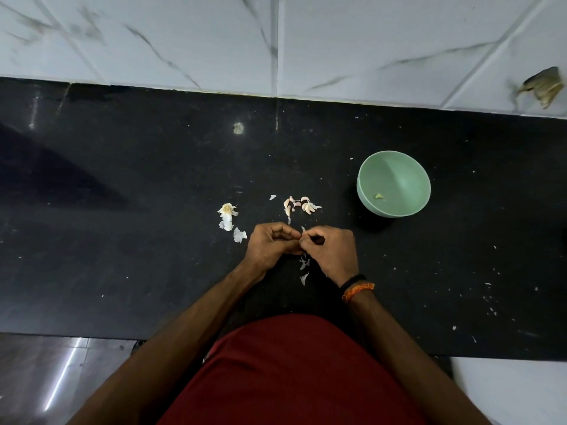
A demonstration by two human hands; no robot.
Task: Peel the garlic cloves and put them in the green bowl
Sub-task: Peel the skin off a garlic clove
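Note:
My left hand (271, 245) and my right hand (331, 251) meet fingertip to fingertip over the black counter (122, 240), both pinching one small garlic clove (302, 237) that is mostly hidden by the fingers. Just beyond the hands lies a small heap of unpeeled garlic cloves (300, 205). The green bowl (408, 170) stands to the right of that heap, upright, with one peeled clove (379, 196) inside. Bits of papery skin (304, 265) lie under and in front of my hands.
A garlic root stub with loose skins (227, 214) lies left of the hands. White crumbs are scattered over the right part of the counter. A marbled tile wall (337, 41) rises behind the counter, with a brownish scrap (544, 85) at its far right.

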